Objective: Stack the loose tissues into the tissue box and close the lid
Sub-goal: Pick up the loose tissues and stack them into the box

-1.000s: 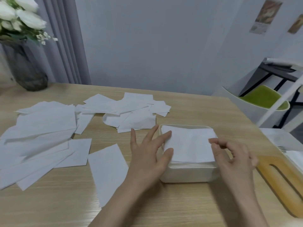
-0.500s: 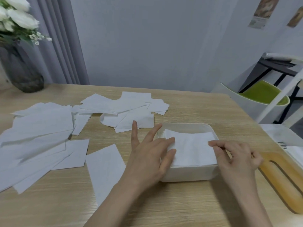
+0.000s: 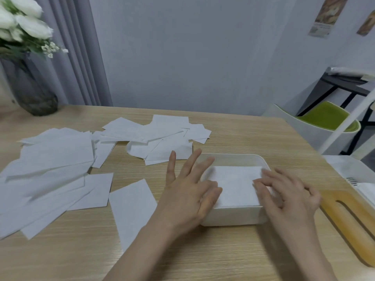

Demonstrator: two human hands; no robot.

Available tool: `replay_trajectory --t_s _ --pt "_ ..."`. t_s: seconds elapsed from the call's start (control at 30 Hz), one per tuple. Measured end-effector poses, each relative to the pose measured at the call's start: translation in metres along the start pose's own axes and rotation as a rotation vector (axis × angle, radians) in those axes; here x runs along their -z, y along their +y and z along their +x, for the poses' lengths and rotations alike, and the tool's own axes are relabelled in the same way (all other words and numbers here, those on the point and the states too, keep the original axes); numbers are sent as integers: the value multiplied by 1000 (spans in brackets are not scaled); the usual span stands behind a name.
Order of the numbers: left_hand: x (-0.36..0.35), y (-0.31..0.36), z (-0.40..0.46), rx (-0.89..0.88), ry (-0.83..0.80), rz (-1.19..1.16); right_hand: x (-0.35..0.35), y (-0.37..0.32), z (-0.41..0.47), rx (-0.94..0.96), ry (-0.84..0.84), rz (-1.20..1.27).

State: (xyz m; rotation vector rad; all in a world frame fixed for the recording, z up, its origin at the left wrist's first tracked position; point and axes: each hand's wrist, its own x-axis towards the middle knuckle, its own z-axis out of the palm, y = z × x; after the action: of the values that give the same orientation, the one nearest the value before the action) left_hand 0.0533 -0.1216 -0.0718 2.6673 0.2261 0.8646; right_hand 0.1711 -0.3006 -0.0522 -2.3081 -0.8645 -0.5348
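Both your hands rest flat on the folded white tissue stack inside the open white plastic tissue box near the tabletop's right edge: left hand with fingers spread, right hand with fingers relaxed, gripping nothing. Loose white tissues cover the light wooden tabletop's left side; the slotted wooden lid lies at the right edge.

One head-worn camera looks forward and down, close over the table and both hands.
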Motion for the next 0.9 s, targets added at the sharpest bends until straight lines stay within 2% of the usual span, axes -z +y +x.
replay_trajectory --t_s 0.13,0.53,0.77,0.9 --pt "0 -2 0 18 -32 -30 -2 -4 -6 50 -34 -28" --pt "5 -2 6 8 -104 4 -9 0 -9 15 -49 -68" --pt "-2 -5 4 2 -63 -14 -9 -3 -10 18 -42 -55" --pt "-4 -5 2 7 -27 -104 -9 -13 -11 35 -17 -26"
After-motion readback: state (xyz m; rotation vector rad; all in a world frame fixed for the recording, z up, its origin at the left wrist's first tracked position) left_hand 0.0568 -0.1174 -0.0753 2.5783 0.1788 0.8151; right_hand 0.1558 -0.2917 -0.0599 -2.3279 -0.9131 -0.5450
